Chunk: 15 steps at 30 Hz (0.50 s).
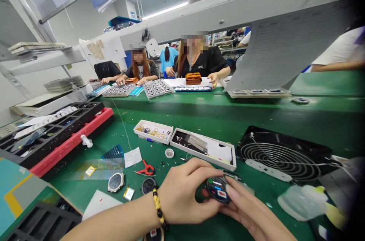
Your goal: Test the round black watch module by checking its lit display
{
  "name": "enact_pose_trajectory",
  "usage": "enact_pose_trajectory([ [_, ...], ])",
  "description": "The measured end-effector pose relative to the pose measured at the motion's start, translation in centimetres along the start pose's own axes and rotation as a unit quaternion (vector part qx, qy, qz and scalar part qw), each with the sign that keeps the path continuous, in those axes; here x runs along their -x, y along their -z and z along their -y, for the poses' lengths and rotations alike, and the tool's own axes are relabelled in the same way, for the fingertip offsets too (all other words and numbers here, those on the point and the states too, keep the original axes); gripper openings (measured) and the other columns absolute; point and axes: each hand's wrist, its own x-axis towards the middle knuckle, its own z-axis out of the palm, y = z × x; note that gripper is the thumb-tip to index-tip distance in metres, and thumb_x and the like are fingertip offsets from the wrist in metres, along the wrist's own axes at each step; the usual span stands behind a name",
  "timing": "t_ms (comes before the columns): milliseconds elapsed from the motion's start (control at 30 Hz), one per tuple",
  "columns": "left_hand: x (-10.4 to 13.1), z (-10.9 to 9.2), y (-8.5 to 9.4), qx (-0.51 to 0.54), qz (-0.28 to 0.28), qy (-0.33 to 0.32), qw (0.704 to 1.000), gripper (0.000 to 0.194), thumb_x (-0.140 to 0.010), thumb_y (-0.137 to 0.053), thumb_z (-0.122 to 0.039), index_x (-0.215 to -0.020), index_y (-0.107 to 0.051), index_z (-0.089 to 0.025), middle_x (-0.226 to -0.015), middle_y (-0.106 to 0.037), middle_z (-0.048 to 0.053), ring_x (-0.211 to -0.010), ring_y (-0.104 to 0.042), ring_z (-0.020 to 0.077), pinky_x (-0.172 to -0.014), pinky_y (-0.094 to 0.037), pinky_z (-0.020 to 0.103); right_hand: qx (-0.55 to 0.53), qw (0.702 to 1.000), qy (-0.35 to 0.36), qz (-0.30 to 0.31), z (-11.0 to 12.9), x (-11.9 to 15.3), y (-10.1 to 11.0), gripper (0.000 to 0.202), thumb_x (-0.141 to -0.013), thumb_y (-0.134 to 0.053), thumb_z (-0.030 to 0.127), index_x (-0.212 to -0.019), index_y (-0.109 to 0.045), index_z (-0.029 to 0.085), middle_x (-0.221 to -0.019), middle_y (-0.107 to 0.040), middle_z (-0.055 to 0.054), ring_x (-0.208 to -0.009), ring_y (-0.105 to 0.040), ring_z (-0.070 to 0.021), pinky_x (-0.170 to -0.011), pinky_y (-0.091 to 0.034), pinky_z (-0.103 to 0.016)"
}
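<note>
A round dark disc with a red arrow sticker and small coloured marks is held between both hands. My left hand, with a beaded bracelet at the wrist, curls around its left and upper edge. On its right side, the thumb and fingers of my right hand press against it. Left of my left hand lie a round watch-like part, a second dark round part, a small silver-and-yellow battery and red-handled pliers. Another round part shows partly beneath my left wrist.
Two white trays of small parts stand ahead. A black fan and a clear bottle are at the right. A red-edged black rack is at the left. People sit across the green bench.
</note>
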Motion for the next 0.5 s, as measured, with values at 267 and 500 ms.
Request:
enact_pose_trajectory([
  [267, 0.00, -0.05, 0.10, -0.003, -0.002, 0.000, 1.000, 0.050, -0.076, -0.070, -0.016, -0.126, -0.063, -0.020, -0.116, -0.069, 0.006, -0.096, -0.072, 0.0169, -0.083, -0.064, 0.024, 0.013, 1.000, -0.003, 0.001, 0.06, 0.04, 0.26, 0.073, -0.088, -0.062, 0.062, -0.144, -0.055, 0.017, -0.121, -0.075, -0.017, -0.118, -0.069, -0.0370, -0.103, -0.055, -0.050],
  [500, 0.09, -0.26, 0.21, 0.001, 0.018, 0.007, 1.000, 0.054, -0.077, -0.069, -0.014, -0.129, -0.060, -0.023, -0.119, -0.068, 0.006, -0.101, -0.071, 0.0174, -0.088, -0.062, 0.025, -0.024, 1.000, 0.019, 0.000, 0.04, 0.15, -0.33, 0.063, -0.082, -0.069, 0.065, -0.129, -0.068, 0.023, -0.116, -0.077, -0.013, -0.108, -0.072, -0.0341, -0.097, -0.057, -0.048],
])
